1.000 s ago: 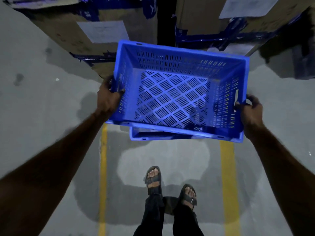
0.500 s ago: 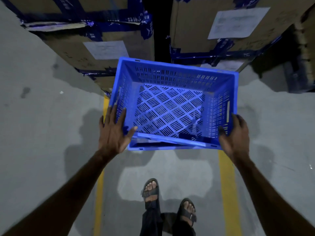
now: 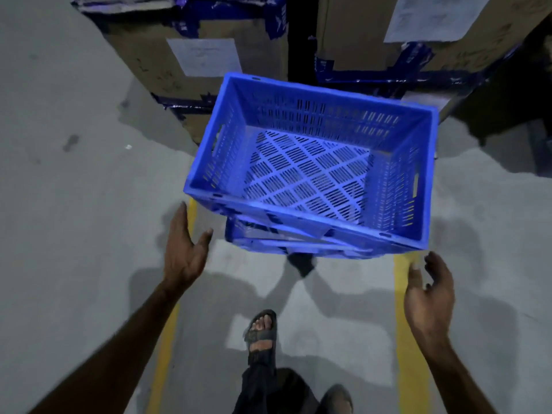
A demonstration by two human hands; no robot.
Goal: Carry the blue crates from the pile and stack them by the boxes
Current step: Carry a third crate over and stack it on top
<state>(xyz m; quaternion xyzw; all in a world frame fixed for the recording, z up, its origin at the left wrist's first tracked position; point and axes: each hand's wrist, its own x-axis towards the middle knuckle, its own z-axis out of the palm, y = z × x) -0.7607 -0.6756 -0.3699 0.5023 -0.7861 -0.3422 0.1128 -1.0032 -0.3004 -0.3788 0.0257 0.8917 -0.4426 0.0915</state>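
Note:
A blue slotted crate point(image 3: 313, 162) sits on top of another blue crate point(image 3: 268, 239), of which only the near edge shows beneath it. The stack stands on the grey floor right in front of the cardboard boxes point(image 3: 227, 49). My left hand point(image 3: 185, 249) hangs open just off the crate's near left corner, fingers spread, touching nothing. My right hand point(image 3: 430, 291) is open below the near right corner, also clear of the crate.
Tall cardboard boxes with blue tape and white paper labels point(image 3: 433, 16) stand behind the crates, a dark gap between them. Two yellow floor lines point(image 3: 409, 339) run toward me on either side. My sandalled feet point(image 3: 261, 333) are below the stack.
The crate came down onto the lower crate. Both hands let go of its sides and drew back toward me.

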